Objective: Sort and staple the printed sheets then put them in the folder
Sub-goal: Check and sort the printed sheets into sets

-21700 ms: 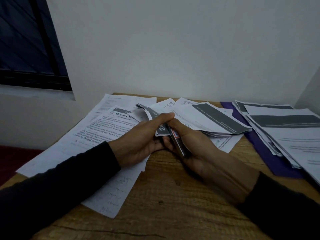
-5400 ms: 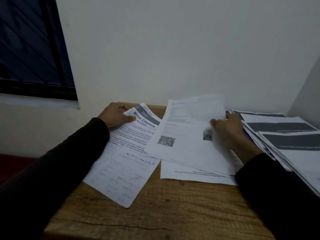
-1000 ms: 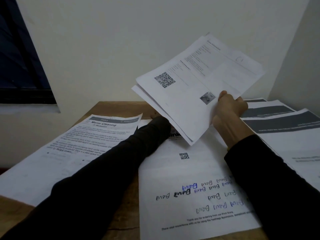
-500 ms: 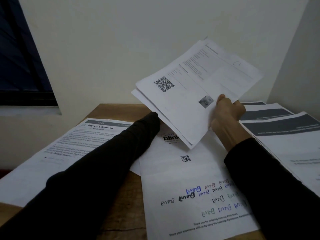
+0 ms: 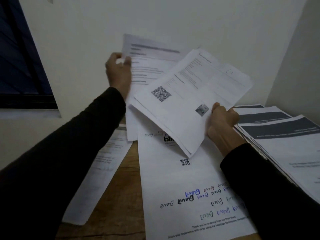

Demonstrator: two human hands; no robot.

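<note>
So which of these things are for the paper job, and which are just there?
For the job:
- left hand lifting a blurred sheet
- right hand gripping the QR-code sheets
- scribbled sheet
- grey-banner stack

Just there:
- window
- wall

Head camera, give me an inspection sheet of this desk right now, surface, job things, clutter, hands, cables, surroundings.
Surface: wooden table, mostly under paper.
Job's things: small sheaf with a QR code held up in the air; blurred printed sheet lifted behind it; scribbled sheet flat on the table; grey-banded stack at the right; more printed sheets at the left. No stapler or folder seen.
Clutter: nothing seen.
Hands: left hand pinches the blurred sheet at its edge; right hand has its grip on the sheaf's lower corner.
Cables: nothing seen.
Surroundings: plain white wall behind; dark window at the left.
</note>
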